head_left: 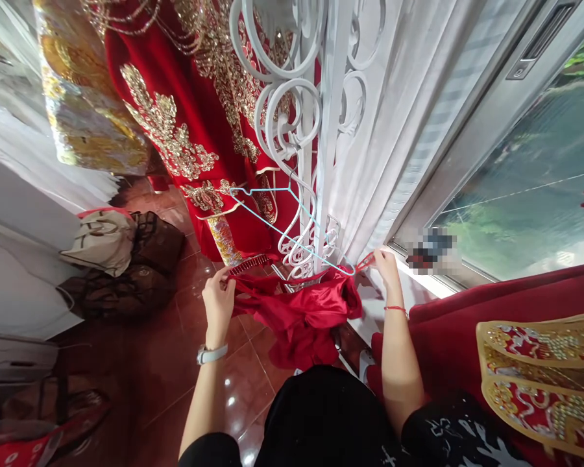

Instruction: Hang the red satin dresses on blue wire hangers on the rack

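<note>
Two closed grips, left hand (219, 295) and right hand (385, 264), pinch the red garment (302, 311) crosswise; hanger (272, 217) slants down, seemingly toward the right.

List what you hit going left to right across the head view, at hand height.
beige bag → left hand → red satin garment → right hand → window glass
</note>
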### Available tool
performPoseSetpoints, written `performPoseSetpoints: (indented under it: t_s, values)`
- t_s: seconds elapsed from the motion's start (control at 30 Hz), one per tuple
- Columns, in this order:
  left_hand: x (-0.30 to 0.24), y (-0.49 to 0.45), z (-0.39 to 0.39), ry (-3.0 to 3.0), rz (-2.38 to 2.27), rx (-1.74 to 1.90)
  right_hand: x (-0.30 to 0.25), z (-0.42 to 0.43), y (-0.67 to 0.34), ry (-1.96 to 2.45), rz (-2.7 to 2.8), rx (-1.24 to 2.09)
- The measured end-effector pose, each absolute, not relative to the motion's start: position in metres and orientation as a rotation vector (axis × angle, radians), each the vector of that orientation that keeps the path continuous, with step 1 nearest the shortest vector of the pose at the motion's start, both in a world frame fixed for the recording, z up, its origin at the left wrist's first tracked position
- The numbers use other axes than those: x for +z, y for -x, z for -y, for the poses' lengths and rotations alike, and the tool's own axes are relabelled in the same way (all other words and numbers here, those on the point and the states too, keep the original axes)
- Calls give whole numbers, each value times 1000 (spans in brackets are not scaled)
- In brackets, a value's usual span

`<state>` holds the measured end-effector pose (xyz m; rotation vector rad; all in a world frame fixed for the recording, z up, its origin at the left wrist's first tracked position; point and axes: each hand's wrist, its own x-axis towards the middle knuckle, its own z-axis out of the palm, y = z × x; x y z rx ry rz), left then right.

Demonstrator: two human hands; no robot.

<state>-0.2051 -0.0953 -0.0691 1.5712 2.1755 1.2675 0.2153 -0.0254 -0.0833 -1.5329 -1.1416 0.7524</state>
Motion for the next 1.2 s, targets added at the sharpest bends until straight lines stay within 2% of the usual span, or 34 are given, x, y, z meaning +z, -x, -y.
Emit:
performPoseSetpoints:
  t_s: [0.23,0.47,0.57,0.67,0.8,1.2]
  values:
    - [-93,182,128,-1420,-1960,1256,-91,73,-217,1169,1051,984]
    - [-101,163,146,-1735,-1941,762,-48,120,-211,1164,1327,955]
    - [-100,130,140,-2022,-1959,908,-34,141,-191,1174,1432,883]
    - [-100,87,130,-2392,-1727,996,-28,152,-172,1169,1465,817]
    - [-95,46,117,-2660,-1442,850,-22,151,-162,1165,1460,706]
    - [-58,26,91,-2570,-1253,876,12,91,-127,1216,1370,443]
